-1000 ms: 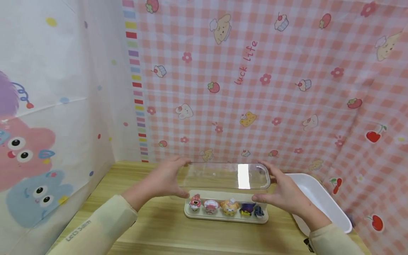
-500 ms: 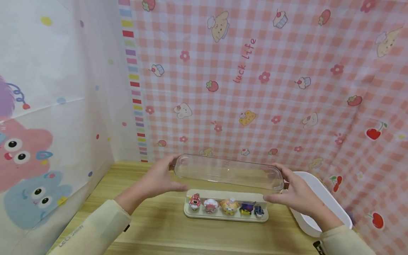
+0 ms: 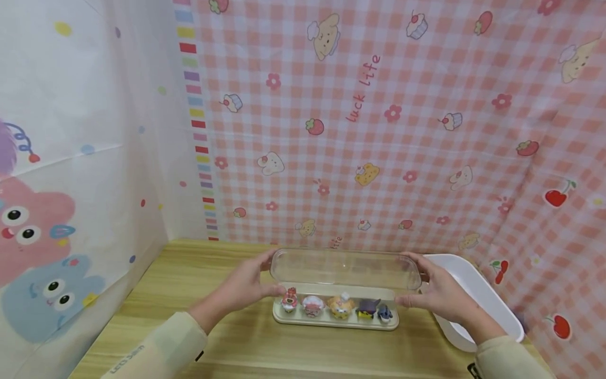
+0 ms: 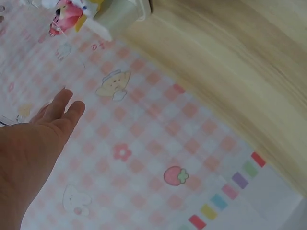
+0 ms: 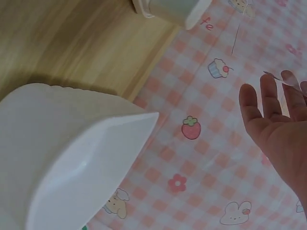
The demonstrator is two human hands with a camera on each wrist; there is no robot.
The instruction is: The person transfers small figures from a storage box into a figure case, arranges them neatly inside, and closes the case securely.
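The words "luck life" are printed in red cursive, slanting upward to the right, on the pink checked backdrop cloth in the upper centre of the head view. A further fragment of red lettering is seen on the same cloth just above the table edge, at lower centre, but cannot be read. Dark lettering is printed on the pale left sleeve at the lower left of the frame; it appears to read "Let's Sam", though blurred. In the right wrist view, a red fragment resembling "fe" is shown on the cloth at top centre.
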